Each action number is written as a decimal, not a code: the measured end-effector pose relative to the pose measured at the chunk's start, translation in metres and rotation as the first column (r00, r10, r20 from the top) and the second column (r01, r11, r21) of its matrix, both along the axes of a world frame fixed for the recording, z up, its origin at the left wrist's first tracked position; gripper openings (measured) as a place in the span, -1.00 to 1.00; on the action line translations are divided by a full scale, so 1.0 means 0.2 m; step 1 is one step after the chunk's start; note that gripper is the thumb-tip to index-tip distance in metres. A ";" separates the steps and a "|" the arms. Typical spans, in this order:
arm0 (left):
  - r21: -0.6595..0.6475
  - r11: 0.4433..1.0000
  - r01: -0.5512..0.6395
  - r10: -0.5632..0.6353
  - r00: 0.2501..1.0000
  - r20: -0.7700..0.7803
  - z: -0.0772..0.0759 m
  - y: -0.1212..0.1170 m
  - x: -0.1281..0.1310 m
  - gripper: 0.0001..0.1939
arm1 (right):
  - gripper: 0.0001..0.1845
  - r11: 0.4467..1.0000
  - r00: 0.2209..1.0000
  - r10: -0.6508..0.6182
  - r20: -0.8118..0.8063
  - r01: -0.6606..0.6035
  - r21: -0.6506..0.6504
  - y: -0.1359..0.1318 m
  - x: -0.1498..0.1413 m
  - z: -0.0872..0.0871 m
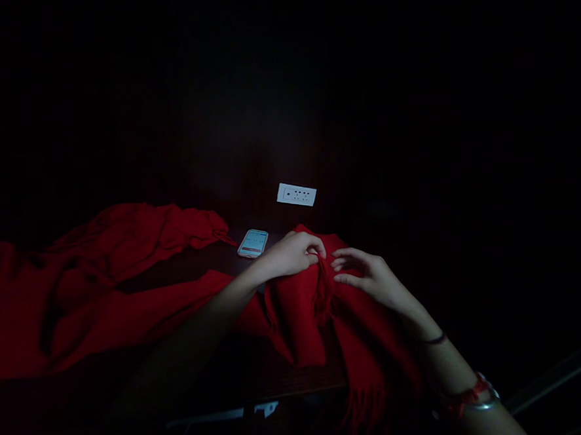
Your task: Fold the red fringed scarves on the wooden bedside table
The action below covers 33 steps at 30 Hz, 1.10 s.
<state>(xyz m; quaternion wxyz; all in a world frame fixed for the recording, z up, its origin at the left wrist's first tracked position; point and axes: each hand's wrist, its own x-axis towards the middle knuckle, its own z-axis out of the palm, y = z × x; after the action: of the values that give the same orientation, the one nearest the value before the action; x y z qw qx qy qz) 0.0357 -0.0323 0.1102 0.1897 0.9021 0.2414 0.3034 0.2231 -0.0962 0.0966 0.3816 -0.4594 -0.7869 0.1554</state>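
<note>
A red fringed scarf [295, 309] lies in folds near the table's right front edge, and part of it hangs over with its tassels down. My left hand [295, 252] pinches a fringed edge of this scarf between thumb and fingers. Just to the right, my right hand [366, 274] has its fingers apart and pointing at the same edge; I cannot see anything in it. More red cloth [136, 234] spreads in loose heaps across the left side. Whether it is one piece with the scarf, I cannot tell.
A phone [253, 243] with a lit screen lies face up on the dark table [281, 378], behind my left wrist. On the wall behind is a white socket panel [296, 195]. The surroundings are very dark, and a pale object [265, 409] shows below the table edge.
</note>
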 end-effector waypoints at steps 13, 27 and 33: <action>0.059 0.993 -0.101 0.101 0.995 0.011 0.03 -0.03 -0.01 -0.84 | -0.76 0.868 0.900 -0.422 0.110 0.366 0.336 -0.07 -0.23 -0.13; 0.108 0.983 -0.147 0.153 0.987 -0.040 0.04 -0.04 -0.02 -0.85 | -0.64 0.860 0.900 -0.428 0.078 0.380 0.340 -0.06 -0.23 -0.10; 0.122 0.992 -0.037 0.045 0.997 -0.070 0.04 -0.01 -0.03 -0.83 | -0.85 0.847 0.890 -0.446 0.092 0.387 0.363 -0.03 -0.17 -0.09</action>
<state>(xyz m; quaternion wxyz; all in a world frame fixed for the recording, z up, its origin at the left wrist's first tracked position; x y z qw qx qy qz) 0.0288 -0.0352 0.1184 0.1197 0.9171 0.2479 0.2882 0.1889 -0.1023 0.0792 0.4089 -0.5595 -0.7128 -0.1080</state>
